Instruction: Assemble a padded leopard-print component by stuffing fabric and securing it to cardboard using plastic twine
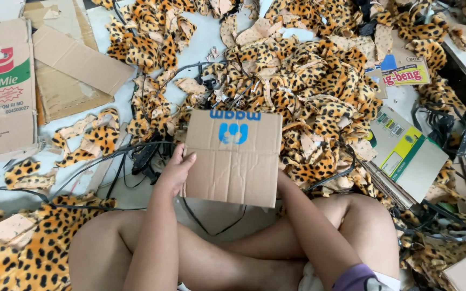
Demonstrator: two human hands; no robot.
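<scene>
I sit cross-legged on the floor and hold a flat brown cardboard piece [233,161] with a blue printed mark in front of me. My left hand [175,171] grips its left edge, thumb on top. My right hand is hidden behind the cardboard's lower right part; only the forearm [306,221] shows, reaching under it. Just beyond the cardboard lies a big heap of leopard-print fabric pieces [308,81].
Flattened cardboard boxes [6,91] lie at the left, and printed cartons [405,156] at the right. Black cables [141,156] run across the floor by my left hand. More leopard fabric [22,248] covers the lower left corner.
</scene>
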